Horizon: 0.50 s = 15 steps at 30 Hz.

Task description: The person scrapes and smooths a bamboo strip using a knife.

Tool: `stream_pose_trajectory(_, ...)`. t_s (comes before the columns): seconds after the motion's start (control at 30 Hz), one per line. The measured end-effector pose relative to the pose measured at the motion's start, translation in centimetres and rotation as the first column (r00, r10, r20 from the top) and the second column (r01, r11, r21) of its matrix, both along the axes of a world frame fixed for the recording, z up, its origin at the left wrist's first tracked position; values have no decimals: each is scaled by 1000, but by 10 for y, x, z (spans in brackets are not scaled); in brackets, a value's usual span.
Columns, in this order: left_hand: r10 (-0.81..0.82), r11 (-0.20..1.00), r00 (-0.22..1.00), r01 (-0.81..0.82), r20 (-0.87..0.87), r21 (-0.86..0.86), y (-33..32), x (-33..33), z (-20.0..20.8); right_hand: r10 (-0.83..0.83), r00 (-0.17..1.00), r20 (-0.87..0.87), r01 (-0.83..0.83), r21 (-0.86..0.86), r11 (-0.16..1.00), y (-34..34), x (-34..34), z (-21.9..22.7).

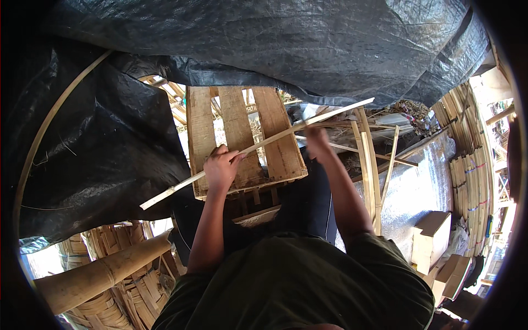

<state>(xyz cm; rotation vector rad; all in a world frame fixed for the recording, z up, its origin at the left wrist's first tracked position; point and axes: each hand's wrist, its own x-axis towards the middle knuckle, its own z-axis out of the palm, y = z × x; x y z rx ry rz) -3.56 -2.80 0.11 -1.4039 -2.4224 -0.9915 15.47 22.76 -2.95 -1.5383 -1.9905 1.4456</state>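
Fingers (227,156) of the left hand (220,169) are curled closed around a long, slim, pale bamboo strip (269,141), knuckles up. The right hand (317,143), blurred, is at the strip farther along, toward two o'clock; whether it grips the strip or something else cannot be told. The strip slants across both hands, its long axis running from eight o'clock to two; the blunt lower end sticks out past the left hand, and the longer, thinner stretch reaches two o'clock.

Beneath it is a rough-sawn, brown slatted wooden stand (236,124), its flat boards separated by open gaps. Creased, glossy black plastic sheeting (330,49) hangs across twelve o'clock and down toward nine, where a thin, bowed tan cane (52,115) curves over it. At eight o'clock lies a thick, round, jointed bamboo pole (104,270), above woven bamboo work (146,291). Toward three are narrow, straight, pale sticks (367,165), a shiny, crinkled silver sheet (410,187) and tied bamboo slats (467,187); at four, an angular brown cardboard box (432,237).
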Motion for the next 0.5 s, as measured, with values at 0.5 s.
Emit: stream_pose_trajectory(0.5, 53, 992, 996, -43, 79, -117, -9, 0, -2, 89, 987, 132, -108, 148, 983, -38, -18, 31)
